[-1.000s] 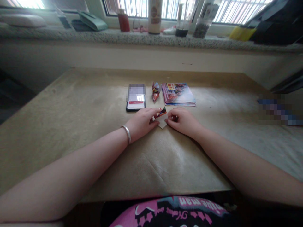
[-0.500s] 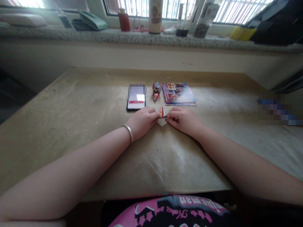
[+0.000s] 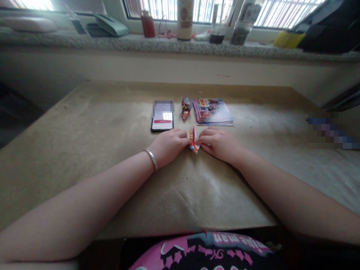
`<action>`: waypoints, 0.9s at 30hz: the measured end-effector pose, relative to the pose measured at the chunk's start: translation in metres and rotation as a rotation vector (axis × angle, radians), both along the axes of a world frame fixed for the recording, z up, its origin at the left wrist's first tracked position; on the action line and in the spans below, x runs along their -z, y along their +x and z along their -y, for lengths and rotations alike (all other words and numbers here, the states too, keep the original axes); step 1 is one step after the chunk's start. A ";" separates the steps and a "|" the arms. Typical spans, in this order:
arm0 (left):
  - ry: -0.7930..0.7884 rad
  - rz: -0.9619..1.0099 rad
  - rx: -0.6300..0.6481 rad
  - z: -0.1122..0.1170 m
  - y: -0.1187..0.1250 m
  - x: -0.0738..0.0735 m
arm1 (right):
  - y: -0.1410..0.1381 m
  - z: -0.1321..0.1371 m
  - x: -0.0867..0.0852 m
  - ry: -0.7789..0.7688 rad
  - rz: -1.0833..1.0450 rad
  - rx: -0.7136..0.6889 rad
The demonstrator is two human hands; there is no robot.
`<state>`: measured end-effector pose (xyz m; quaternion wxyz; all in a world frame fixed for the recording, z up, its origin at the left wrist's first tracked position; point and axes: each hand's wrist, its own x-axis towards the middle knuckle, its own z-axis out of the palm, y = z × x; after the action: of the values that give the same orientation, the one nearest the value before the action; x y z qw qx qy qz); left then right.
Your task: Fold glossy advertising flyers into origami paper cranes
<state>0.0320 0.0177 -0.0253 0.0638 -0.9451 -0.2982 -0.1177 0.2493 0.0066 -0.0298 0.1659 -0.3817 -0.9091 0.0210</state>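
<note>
Between my two hands, low over the table, is a small piece of folded paper [image 3: 194, 144], printed red, orange and white. It now has a narrow, pointed diamond shape. My left hand [image 3: 171, 144], with a silver bangle at its wrist, pinches the paper's left edge. On the other side my right hand [image 3: 218, 143] grips the right edge between thumb and fingers. Just beyond them lies a finished-looking folded paper figure [image 3: 186, 108], dark and red. A stack of printed square sheets [image 3: 214, 111] lies to its right.
A phone [image 3: 162, 122] with a lit screen lies just beyond my left hand. The tan tabletop [image 3: 84, 157] runs back to the wall. On the stone sill [image 3: 126, 43] stand a red bottle [image 3: 147, 24], a pale bottle [image 3: 185, 20] and other containers. A blurred-out item lies at the right.
The near part of the paper, pale and flat before, now shows its printed side and is folded to a narrow point. My fingers have shifted slightly; the other things stay put.
</note>
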 end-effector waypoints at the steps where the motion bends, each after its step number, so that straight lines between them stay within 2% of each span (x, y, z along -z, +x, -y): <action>1: 0.004 -0.005 0.001 0.000 0.000 0.000 | 0.000 0.000 -0.001 -0.004 0.009 -0.001; 15: 0.048 -0.074 0.061 -0.002 -0.001 -0.003 | 0.000 0.003 -0.004 0.051 0.128 0.002; 27: 0.084 -0.174 -0.011 0.000 -0.008 -0.010 | 0.009 0.002 -0.010 0.053 0.156 -0.016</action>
<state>0.0236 0.0172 -0.0150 0.1298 -0.9465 -0.2916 -0.0473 0.2584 0.0047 -0.0200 0.1042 -0.3702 -0.9226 -0.0315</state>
